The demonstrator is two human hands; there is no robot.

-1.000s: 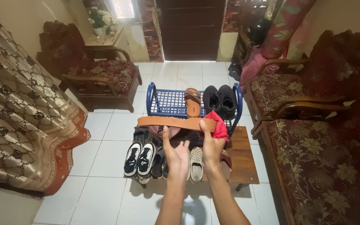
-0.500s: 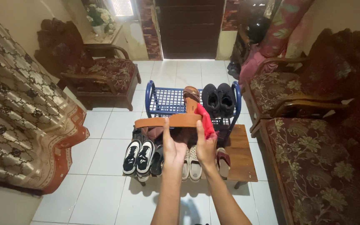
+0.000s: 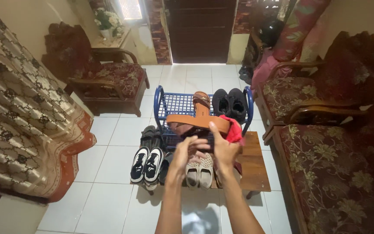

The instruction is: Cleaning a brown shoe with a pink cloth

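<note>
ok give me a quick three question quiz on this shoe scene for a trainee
1. True or false: the right hand holds a brown sandal together with a red cloth.
2. Which pair sits at the right end of the blue rack? A) white slippers B) black shoes C) green boots
3. Fill in: on the low wooden table, the leftmost front pair is the black and white ____.

Key
1. True; the left hand is close below the sandal, and it is unclear whether it touches it.
2. B, the black shoes.
3. sneakers
</note>
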